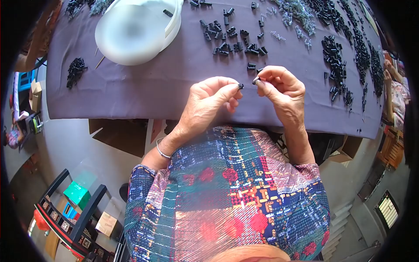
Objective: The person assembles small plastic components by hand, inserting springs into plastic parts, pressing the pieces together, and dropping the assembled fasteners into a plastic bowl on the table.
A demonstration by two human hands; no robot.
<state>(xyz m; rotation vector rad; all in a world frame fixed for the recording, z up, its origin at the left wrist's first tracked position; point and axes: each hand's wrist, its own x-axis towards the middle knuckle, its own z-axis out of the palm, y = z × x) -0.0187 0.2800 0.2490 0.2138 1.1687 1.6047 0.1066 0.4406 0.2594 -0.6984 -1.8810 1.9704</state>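
Note:
My left hand (208,98) pinches a small black plastic part (240,86) between thumb and forefinger, above the near side of the table. Facing it, my right hand (283,94) is closed at the fingertips on a small dark piece with a pale, shiny edge (256,81); its exact kind is too small to make out. A short gap separates the two pieces. Just beyond my fingers lies a black cylindrical part (251,67). Farther back are scattered black cylindrical parts (222,47) and a heap of small metal springs (297,16).
A purple cloth (144,96) covers the table. A white tub (131,32) stands at the back left, near a small black pile (76,72). More black parts (334,56) lie in heaps on the right. Another person's arm (393,72) shows at the right edge.

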